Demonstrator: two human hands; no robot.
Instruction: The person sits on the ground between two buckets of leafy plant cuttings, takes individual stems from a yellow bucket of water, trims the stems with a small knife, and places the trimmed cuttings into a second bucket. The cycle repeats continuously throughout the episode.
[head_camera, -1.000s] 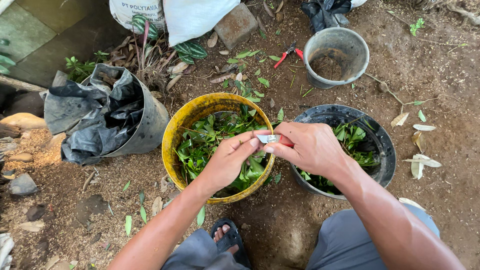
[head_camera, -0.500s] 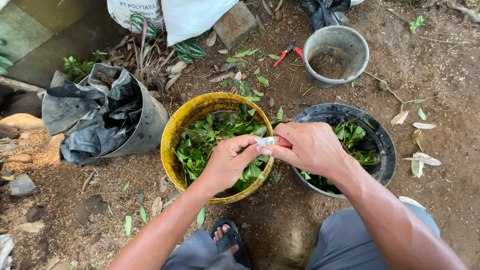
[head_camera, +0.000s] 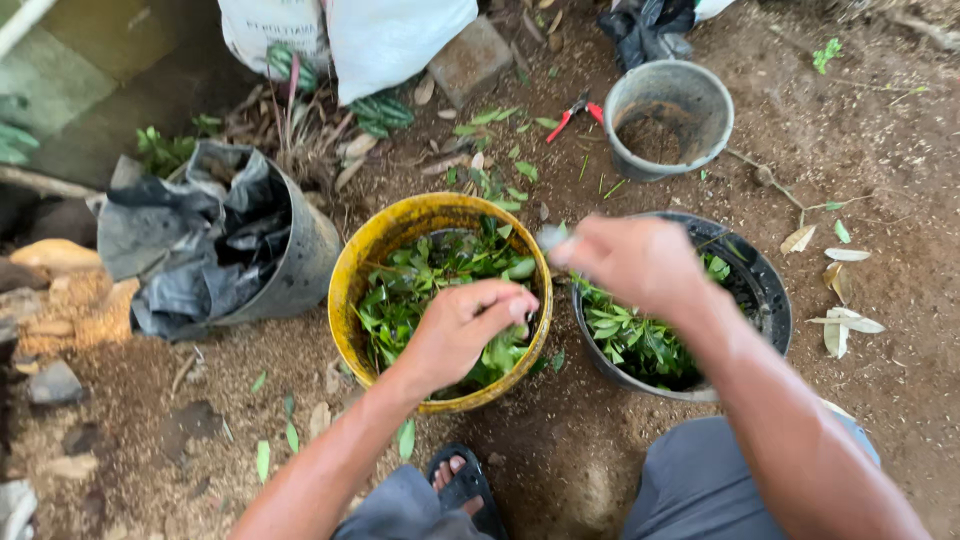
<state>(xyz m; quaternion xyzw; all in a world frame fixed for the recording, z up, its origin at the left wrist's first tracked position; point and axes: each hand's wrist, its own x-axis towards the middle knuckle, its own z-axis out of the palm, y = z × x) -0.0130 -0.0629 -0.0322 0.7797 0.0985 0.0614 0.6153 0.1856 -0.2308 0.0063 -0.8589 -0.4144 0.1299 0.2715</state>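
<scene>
Bare dirt ground. Left hand pinched leaves over yellow bucket; right hand gripped a small pale object, blurred, beside black bucket.

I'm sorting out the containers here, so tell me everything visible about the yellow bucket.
The yellow bucket is round, looks like worn plastic, and its rim is stained and smeared with dirt. It stands upright on the bare soil, between a container lined with a black bag and a black bucket, close beside the latter. It is filled with green leafy cuttings. The left hand hovers over its near side, fingers curled; whether it touches the leaves is unclear. A sandalled foot sits just below it.
</scene>
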